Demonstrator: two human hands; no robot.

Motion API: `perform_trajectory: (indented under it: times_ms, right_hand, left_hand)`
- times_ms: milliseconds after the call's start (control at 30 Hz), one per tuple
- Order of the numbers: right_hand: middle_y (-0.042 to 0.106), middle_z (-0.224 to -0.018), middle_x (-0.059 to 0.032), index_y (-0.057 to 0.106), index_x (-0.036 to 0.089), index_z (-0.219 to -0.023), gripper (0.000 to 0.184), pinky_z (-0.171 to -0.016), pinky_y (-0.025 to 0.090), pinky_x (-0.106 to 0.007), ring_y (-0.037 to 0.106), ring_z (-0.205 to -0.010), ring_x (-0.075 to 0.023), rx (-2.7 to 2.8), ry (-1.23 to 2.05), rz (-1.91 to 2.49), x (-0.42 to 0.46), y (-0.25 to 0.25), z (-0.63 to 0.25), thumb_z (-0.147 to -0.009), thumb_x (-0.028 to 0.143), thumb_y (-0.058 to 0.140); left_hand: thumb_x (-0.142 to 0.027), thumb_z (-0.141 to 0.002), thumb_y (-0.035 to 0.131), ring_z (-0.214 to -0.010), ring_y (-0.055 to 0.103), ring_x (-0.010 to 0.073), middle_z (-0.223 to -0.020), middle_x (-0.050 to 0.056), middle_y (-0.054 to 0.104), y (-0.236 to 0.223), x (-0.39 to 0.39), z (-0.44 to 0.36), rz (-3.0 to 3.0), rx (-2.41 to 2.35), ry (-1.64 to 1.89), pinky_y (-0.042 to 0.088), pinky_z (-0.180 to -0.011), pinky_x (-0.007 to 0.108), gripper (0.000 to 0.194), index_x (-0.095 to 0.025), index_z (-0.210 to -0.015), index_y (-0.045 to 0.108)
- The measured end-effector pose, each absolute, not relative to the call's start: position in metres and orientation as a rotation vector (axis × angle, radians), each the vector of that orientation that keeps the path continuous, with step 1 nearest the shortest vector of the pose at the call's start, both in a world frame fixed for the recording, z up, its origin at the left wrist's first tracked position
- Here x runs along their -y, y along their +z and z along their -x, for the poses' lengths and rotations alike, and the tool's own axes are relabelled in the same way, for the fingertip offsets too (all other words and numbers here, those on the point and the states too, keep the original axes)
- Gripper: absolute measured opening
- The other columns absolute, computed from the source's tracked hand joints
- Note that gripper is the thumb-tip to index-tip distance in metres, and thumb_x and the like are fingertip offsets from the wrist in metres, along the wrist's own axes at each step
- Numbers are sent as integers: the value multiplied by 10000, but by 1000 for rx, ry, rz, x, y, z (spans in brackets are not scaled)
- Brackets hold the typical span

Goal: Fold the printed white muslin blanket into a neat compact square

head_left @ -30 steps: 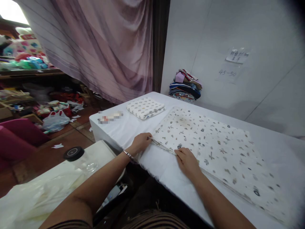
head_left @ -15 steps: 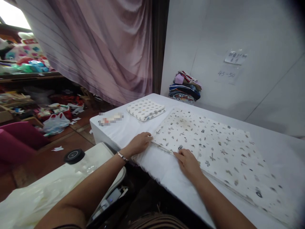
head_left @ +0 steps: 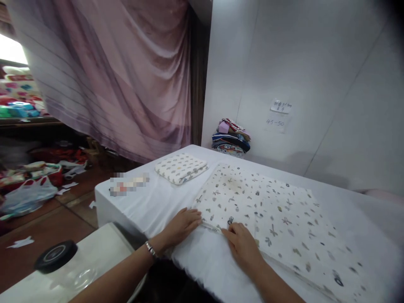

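Observation:
A white cotton cloth (head_left: 271, 219) with small grey and tan prints lies folded in layers on the table, its long front edge towards me. My left hand (head_left: 184, 224) rests flat at the cloth's near left corner, fingers stretched out and touching it. At the front edge, my right hand (head_left: 242, 242) has its thumb and fingers closed on the cloth's layers. Behind my left hand sits a thicker folded cloth (head_left: 181, 167) with grey heart-like prints, apart from both hands.
The table (head_left: 132, 206) has a white cover. A blurred-out item (head_left: 128, 184) lies at its left end. A stack of folded fabrics (head_left: 232, 138) stands by the wall. At lower left, a clear jar with a black lid (head_left: 56, 256) stands on a white surface. A curtain (head_left: 142, 75) hangs behind.
My left hand has let go of the cloth's corner and flattened beside it. The right hand stays at the front edge. The camera view has tilted up and turned slightly right.

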State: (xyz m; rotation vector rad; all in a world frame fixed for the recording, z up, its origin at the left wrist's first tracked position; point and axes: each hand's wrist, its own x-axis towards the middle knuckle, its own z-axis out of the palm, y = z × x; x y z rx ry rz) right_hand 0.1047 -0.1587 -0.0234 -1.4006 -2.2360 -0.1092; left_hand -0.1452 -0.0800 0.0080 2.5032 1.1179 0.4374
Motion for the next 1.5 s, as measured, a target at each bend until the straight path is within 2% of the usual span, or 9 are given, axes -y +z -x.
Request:
perform_trajectory:
  times_ms: [100, 267, 467, 633, 767, 867, 1067, 1267, 1500]
  right_hand:
    - [556, -864, -43, 616, 251, -996, 259, -694, 395, -283, 500, -801, -183, 2223, -109, 1399, 158, -26, -104, -853, 97, 466]
    - [553, -855, -38, 605, 259, -1019, 283, -691, 403, -288, 502, -791, -181, 2211, -116, 1378, 157, -29, -104, -846, 84, 464]
    - [556, -872, -45, 594, 251, -1026, 284, -691, 397, -287, 497, -804, -184, 2199, -111, 1378, 155, -29, -103, -841, 80, 464]
    - [543, -862, -36, 590, 229, -951, 219, -687, 371, -280, 485, -807, -179, 2192, -69, 1413, 155, -27, -102, -816, 81, 500]
    - [543, -887, -36, 594, 236, -962, 237, -719, 367, -286, 470, -839, -176, 2192, 14, 1454, 157, -22, -102, -824, 85, 474]
    - [544, -904, -34, 593, 245, -977, 251, -723, 363, -289, 463, -853, -180, 2193, 31, 1455, 156, -22, -103, -810, 94, 481]
    - [545, -906, -20, 588, 257, -981, 236, -715, 363, -288, 466, -848, -178, 2172, 7, 1484, 153, -23, -104, -801, 133, 500]
    - [549, -925, -12, 581, 255, -967, 221, -740, 392, -294, 478, -853, -178, 2208, -1, 1515, 151, -21, -104, -772, 163, 532]
    - [595, -980, -43, 628, 221, -943, 194, -850, 423, -325, 524, -936, -184, 2138, 182, 1447, 151, -21, -108, -777, 190, 533]
  left_hand:
    - [-428, -949, 253, -1156, 516, 184, -1164, 15, 634, 21, 66, 129, -2484, -1182, 577, 324, -1041, 367, 425, -265, -962, 645]
    - [-488, -885, 390, -1361, 258, 255, -1459, 105, 335, 13, 26, 98, -2619, -1294, 479, 224, -1104, 416, 524, -184, -1305, 462]
    - [-552, -865, 349, -1377, 200, 290, -1486, 136, 260, -11, 1, 95, -2566, -1488, 241, 200, -1101, 449, 667, -130, -1381, 355]
    - [-552, -875, 306, -1372, 216, 289, -1478, 126, 288, -1, -1, 90, -2538, -1532, 209, 237, -1078, 461, 626, -152, -1346, 407]
    - [-569, -872, 298, -1393, 136, 285, -1500, 122, 226, 1, -4, 79, -2635, -1574, 264, 150, -1110, 473, 685, -117, -1384, 357]
    - [-544, -871, 325, -1382, 180, 293, -1487, 136, 253, -6, -9, 78, -2657, -1558, 196, 177, -1100, 477, 684, -99, -1389, 352]
    - [-408, -894, 356, -1369, 219, 311, -1460, 104, 328, -15, -11, 81, -2741, -1482, 205, 242, -1065, 516, 486, -217, -1326, 469]
    - [-527, -857, 377, -1345, 292, 283, -1449, 48, 339, -31, 22, 74, -2919, -1183, 260, 258, -1076, 497, 578, -245, -1360, 419]
    - [-482, -863, 349, -1325, 332, 277, -1428, 28, 358, -39, 25, 75, -2999, -1124, 256, 293, -1053, 499, 528, -269, -1335, 453]
